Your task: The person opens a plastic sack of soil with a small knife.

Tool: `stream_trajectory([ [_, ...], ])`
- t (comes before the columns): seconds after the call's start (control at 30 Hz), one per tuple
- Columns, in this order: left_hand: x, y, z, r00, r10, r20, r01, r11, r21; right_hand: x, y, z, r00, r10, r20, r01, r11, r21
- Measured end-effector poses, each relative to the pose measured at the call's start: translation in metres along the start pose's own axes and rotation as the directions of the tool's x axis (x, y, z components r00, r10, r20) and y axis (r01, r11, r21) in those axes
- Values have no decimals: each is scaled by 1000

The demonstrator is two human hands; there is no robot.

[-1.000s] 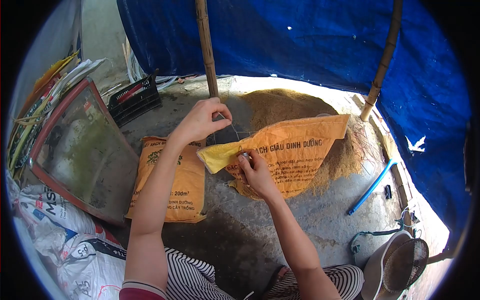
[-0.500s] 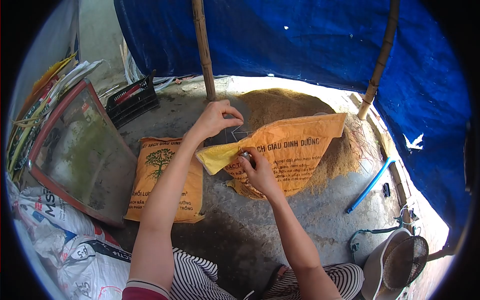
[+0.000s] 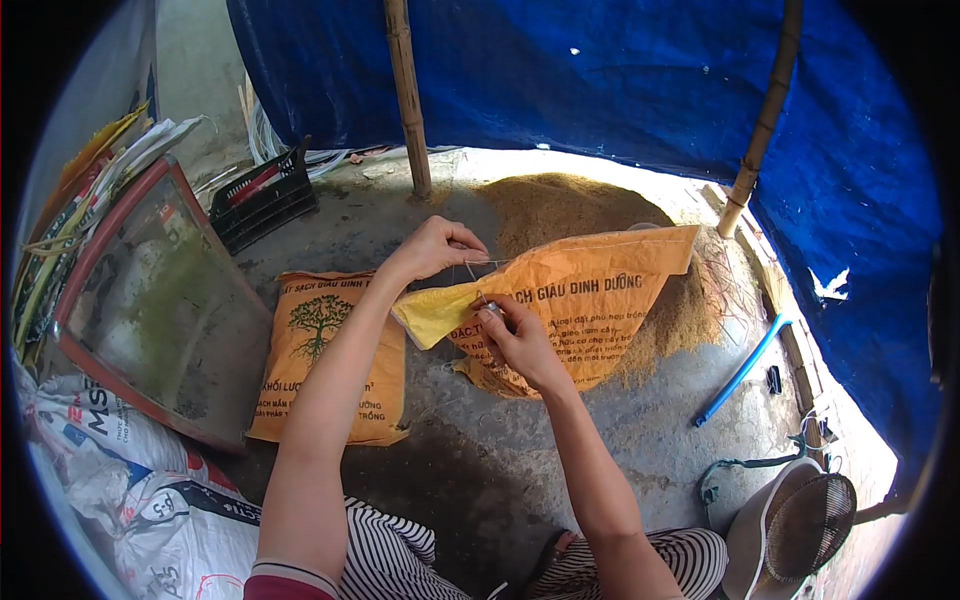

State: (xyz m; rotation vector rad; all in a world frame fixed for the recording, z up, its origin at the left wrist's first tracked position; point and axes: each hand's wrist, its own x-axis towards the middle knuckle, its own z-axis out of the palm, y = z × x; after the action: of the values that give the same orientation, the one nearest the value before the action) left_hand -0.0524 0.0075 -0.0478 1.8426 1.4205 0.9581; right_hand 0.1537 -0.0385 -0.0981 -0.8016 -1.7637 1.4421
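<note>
My left hand (image 3: 440, 248) is closed in a pinch on a thin pale thread (image 3: 470, 268) above the sack's edge. The thread runs to the top edge of an orange printed sack (image 3: 580, 290), which is held up at a slant. My right hand (image 3: 518, 345) pinches that sack near its turned-back yellow flap (image 3: 435, 312). A small greyish, shiny thing shows by the right fingertips, too small to name. Behind and below the sack lies a heap of brown grainy material (image 3: 570, 205).
A filled orange sack (image 3: 330, 350) with a tree print lies left. Beyond it are a red-framed glass panel (image 3: 160, 300), a black crate (image 3: 262, 200) and white sacks (image 3: 170, 510). Right are a blue tube (image 3: 742, 370), a bucket (image 3: 760, 520) and a sieve (image 3: 812, 525).
My left hand has come down slightly, closer to the sack's top edge. The thread lies differently between the hands. My right hand has barely moved on the sack.
</note>
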Motion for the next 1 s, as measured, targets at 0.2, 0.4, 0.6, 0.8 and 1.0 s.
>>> stream_trajectory([
  [0.2, 1, -13, 4, 992, -73, 102, 83, 992, -96, -3, -11, -5, 970, 193, 152, -231, 926, 299],
  [0.4, 2, -26, 6, 966, -97, 239, 137, 978, -155, -2, -7, -12, 891, 283, 355, -447, 681, 580],
  [0.6, 0, -34, -1, 984, -105, 143, 114, 992, -54, -1, -8, -10, 891, 279, 358, -447, 682, 579],
  [0.8, -12, -22, -28, 983, -175, -53, 170, 982, -85, -1, -14, -3, 941, 262, 216, -333, 837, 434],
  [1.0, -12, -26, -26, 991, -78, -109, 72, 996, -60, 0, -11, 1, 984, 155, 92, -174, 950, 258],
])
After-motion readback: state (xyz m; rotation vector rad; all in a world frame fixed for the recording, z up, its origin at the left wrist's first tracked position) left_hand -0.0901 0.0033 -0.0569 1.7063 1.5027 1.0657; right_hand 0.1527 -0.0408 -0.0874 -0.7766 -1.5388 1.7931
